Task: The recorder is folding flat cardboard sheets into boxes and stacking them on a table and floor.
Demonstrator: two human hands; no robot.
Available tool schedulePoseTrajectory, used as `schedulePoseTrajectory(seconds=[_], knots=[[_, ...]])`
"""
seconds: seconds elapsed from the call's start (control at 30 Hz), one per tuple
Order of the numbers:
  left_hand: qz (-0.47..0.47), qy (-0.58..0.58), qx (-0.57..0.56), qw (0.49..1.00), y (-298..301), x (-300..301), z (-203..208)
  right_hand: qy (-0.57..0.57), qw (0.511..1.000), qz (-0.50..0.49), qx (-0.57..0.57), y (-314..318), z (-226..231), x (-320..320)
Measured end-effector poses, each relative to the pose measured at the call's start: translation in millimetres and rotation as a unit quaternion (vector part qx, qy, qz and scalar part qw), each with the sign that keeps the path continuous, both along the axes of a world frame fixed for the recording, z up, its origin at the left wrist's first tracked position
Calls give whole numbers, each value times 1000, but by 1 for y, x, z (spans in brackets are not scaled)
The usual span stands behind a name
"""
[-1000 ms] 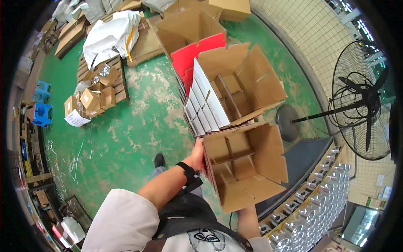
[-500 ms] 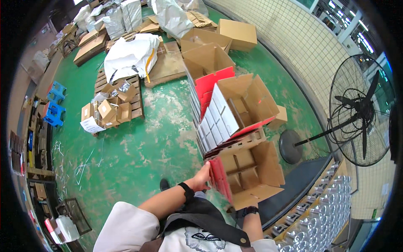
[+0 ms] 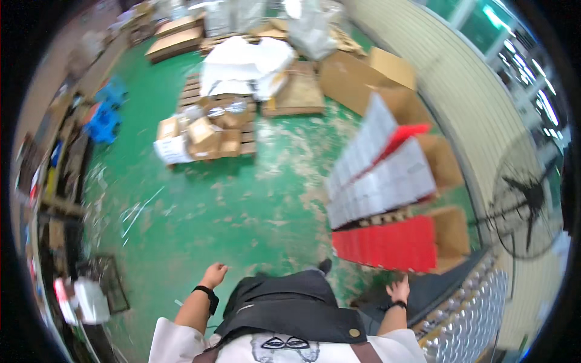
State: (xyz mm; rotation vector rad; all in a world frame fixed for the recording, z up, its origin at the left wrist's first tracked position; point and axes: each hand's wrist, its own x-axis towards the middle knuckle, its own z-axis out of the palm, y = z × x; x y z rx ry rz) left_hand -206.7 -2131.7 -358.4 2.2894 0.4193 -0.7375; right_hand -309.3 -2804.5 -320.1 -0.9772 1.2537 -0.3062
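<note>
My left hand [image 3: 215, 276] hangs over the green floor, holding nothing, its fingers loosely apart and a little blurred. On the right, my right hand [image 3: 399, 289] is empty with its fingers spread, just below the near end of the stacked cartons. The nearest stack has red sides [image 3: 387, 243] and an open brown carton [image 3: 451, 239] on top. Behind it stand stacks with white sides [image 3: 387, 184], also topped by open cartons. Whether my right fingertips touch the red stack I cannot tell.
A pallet [image 3: 248, 136] bears small boxes. White sacks [image 3: 242, 66] and a large carton [image 3: 345, 78] stand farther back. On the right are a black fan [image 3: 525, 196] and rows of shiny metal parts [image 3: 469, 327]. Blue stools [image 3: 103, 124] and shelving [image 3: 63, 206] line the left.
Both hands have come away from the near red-sided carton and moved apart, the left hand to the left. My view has turned left, so the cartons now appear farther right.
</note>
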Motion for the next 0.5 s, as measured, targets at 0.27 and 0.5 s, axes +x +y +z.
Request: schedulePoseTrajectory(seconds=[0.27, 0.5], knots=[[331, 186, 50, 924, 252, -89, 17, 278, 681, 669, -108, 150, -53, 67], [491, -42, -74, 867, 372, -90, -47, 245, 371, 584, -679, 257, -118, 468]])
